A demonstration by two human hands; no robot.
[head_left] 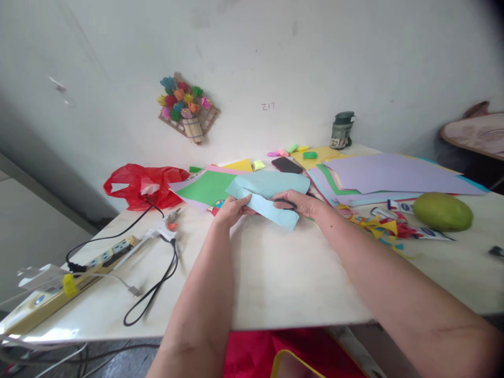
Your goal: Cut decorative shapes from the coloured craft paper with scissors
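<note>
Light blue paper (275, 181) is held up above the table, with a cut running across it that parts a strip (271, 208) at the front from the larger sheet behind. Faint drawn curves show on the strip. My left hand (237, 208) pinches the paper's left end, thumb on top. In my right hand (299, 202) are scissors (285, 203) with black handles; their blades are mostly hidden by the paper and my fingers. A green sheet (210, 188) lies behind my left hand, and a small multicoloured piece (218, 206) is partly visible beside it.
Coloured paper sheets (389, 173), a green fruit (443, 211), glue tubes (433, 234) and paper scraps (378, 227) lie at right. A phone (287, 165) and a bottle (342, 130) are behind. On the left are a red bag (137, 181), glue gun (167, 227) and power strip (106, 257).
</note>
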